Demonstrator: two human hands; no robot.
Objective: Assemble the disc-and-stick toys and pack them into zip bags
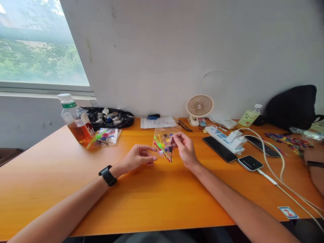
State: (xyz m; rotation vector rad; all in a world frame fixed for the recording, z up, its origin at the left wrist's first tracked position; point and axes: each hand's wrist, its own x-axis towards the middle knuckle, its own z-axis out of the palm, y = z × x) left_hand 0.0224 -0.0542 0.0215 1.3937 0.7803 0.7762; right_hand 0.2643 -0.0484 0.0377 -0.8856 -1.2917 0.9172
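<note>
A clear plastic bag (pixel 156 135) of small coloured parts is held up over the middle of the table. Green, yellow, red and blue sticks and some dark round pieces show through it. My right hand (pixel 186 148) pinches the bag's right side between thumb and fingers. At the lower left of the bag is my left hand (pixel 139 156), its thumb and fingers apart; the fingertips reach the bag's edge, and whether they touch it I cannot tell. A black watch (pixel 108 175) is on the left wrist. Another clear bag (pixel 111 137) with coloured pieces lies farther left.
A tilted-looking drink bottle (pixel 78 126) and a black plastic bag (pixel 126 118) stand back left. Behind my hands are a white packet (pixel 157 122) and a small fan (pixel 199 106). To the right are a power strip (pixel 222 139), phones (pixel 219 149), white cables and someone's arm (pixel 314 165).
</note>
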